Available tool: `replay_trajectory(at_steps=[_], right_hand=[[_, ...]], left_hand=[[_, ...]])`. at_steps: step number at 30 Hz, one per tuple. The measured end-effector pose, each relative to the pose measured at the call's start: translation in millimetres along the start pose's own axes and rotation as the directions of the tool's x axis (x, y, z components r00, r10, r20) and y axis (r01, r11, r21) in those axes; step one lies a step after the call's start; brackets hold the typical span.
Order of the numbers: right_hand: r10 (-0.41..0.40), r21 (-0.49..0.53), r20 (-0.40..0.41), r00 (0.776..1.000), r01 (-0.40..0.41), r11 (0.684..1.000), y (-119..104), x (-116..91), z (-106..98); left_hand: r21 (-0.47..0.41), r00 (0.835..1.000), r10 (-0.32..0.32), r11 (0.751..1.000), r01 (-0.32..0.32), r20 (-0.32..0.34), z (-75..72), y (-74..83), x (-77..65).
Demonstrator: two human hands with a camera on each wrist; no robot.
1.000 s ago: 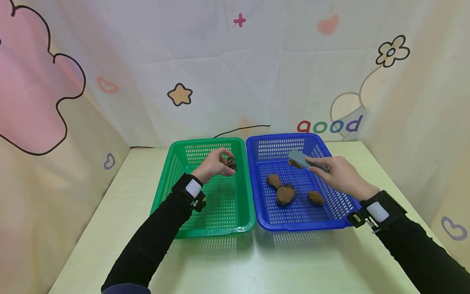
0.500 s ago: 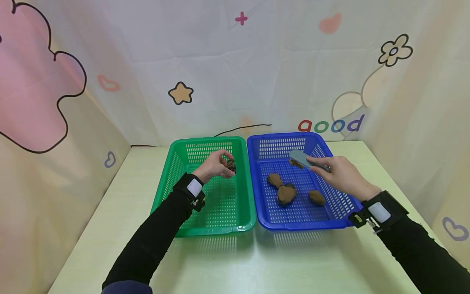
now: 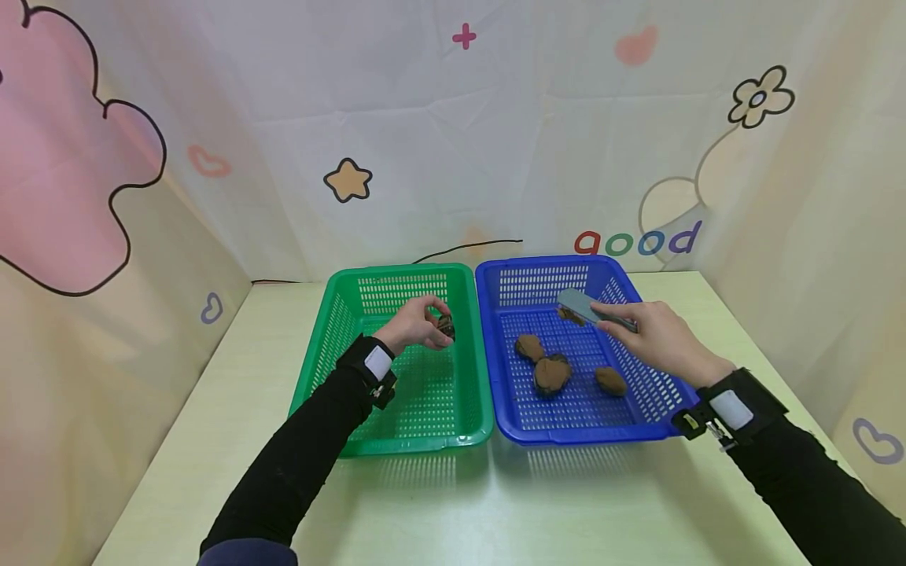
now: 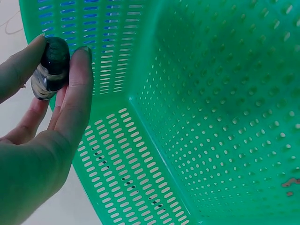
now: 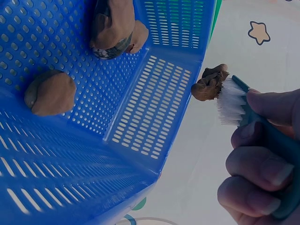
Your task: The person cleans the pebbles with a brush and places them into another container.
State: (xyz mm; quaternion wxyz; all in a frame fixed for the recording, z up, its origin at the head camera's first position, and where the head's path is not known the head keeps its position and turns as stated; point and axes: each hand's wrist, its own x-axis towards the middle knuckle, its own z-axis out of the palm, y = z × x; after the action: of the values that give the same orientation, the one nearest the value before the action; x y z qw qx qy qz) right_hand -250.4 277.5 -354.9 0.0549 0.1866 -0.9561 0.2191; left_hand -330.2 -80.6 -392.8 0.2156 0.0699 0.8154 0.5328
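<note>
My left hand pinches a dark, glossy stone-like lump with pale stripes between thumb and fingertips. It is held over the green basket, near the side facing the blue one. My right hand grips a grey-green scrubbing brush by its handle, over the back right of the blue basket. A clump of brown mud shows faintly below in the left wrist view. Another brown clump clings to the brush's white bristles.
In the blue basket lie three mud-coated lumps: one towards the back, a larger one touching it, and one at the right. The baskets stand side by side on a pale table, before a printed cloth.
My left hand has lowered slightly with the striped lump and turned it a little. The right hand and brush stay almost still.
</note>
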Motion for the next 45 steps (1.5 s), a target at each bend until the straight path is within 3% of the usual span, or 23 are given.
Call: replay_trajectory(at_steps=[11,31,45], right_hand=[[-0.001,0.01,0.013,1.0,0.001,1.0,0.2,-0.1,1.3],[-0.018,-0.006,0.004,1.0,0.018,1.0,0.9,0.3,1.0],[-0.016,-0.002,0.001,1.0,0.016,1.0,0.7,0.5,1.2]], left_hand=[[0.148,1.0,0.013,0.989,-0.016,0.024,0.5,-9.6,0.7],[0.288,0.997,-0.039,0.957,0.019,0.064,3.9,-18.4,8.5],[0.351,0.996,-0.073,0.935,0.052,0.047,7.8,-23.8,11.7]])
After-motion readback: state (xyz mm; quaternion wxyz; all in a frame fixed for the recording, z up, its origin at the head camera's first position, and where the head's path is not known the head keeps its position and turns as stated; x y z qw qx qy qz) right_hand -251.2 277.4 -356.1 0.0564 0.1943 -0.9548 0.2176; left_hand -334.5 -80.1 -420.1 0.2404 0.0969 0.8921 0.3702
